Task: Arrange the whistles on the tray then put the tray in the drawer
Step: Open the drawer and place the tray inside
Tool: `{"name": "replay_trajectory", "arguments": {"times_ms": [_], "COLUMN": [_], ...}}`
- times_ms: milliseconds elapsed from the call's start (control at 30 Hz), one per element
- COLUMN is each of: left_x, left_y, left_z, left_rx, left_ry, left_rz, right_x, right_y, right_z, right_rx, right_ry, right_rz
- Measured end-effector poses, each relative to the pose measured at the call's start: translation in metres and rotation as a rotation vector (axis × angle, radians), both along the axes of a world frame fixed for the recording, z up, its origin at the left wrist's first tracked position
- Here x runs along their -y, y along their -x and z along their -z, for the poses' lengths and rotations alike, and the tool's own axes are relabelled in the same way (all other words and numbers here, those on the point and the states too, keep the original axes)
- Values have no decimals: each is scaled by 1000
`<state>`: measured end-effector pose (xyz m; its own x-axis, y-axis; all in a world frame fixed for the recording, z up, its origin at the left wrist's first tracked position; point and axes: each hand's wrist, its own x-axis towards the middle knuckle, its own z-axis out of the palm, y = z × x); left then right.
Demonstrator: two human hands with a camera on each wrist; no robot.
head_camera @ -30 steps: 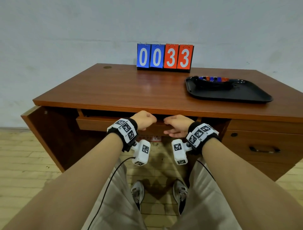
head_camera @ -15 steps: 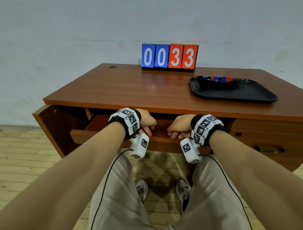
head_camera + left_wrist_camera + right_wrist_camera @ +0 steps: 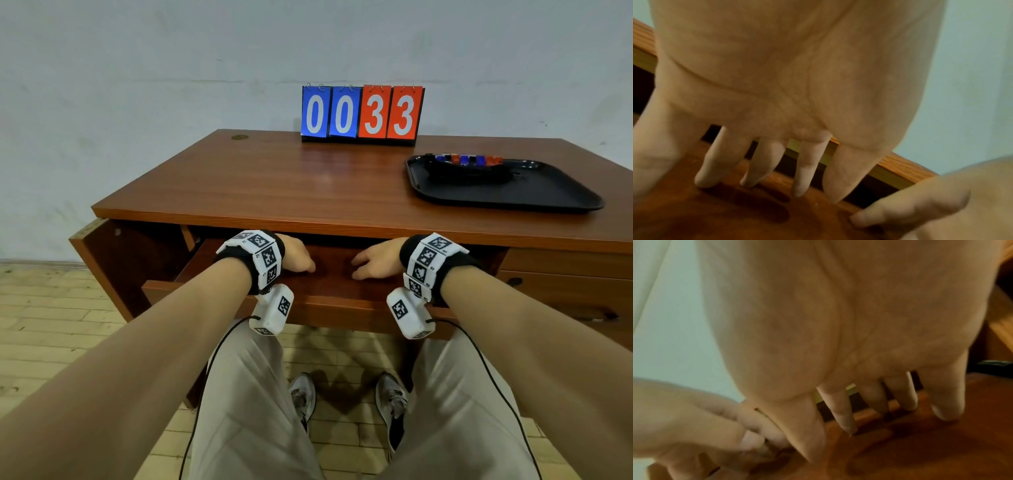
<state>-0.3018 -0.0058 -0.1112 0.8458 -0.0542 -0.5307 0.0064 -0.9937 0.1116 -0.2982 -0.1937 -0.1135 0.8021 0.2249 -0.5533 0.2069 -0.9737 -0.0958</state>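
Both hands — left hand (image 3: pixel 297 257), right hand (image 3: pixel 376 263) — rest slack-fingered inside the open drawer (image 3: pixel 329 301), grasping nothing — room made for the tray (image 3: pixel 555 192) of whistles (image 3: pixel 467 159).

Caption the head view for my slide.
Both hands, left and right, rest inside the open drawer; whistle tray waits on desk.

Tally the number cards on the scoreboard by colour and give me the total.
Blue cards: 2
Red cards: 2
Total: 4
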Motion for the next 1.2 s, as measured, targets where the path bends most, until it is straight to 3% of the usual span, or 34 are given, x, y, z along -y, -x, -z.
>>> {"name": "replay_trajectory", "arguments": {"times_ms": [333,467,667,900,1200], "left_x": [16,8,-2,-4,-3], "left_y": [18,13,3,1,15], "left_z": [-7,-6,-8,3,-3], "left_rx": [-151,-108,133,73,57], "left_ry": [-31,-54,18,-93,-126], "left_rz": [123,110,82,92,119], "right_x": [-10,-11,-9,-11,-12], "right_y": [13,19,29,37,10], "right_z": [7,2,3,-5,-18], "right_rx": [18,-16,1,3,99], "right_ry": [160,193,217,231,137], "right_rz": [-88,-108,-146,-210,-119]}}
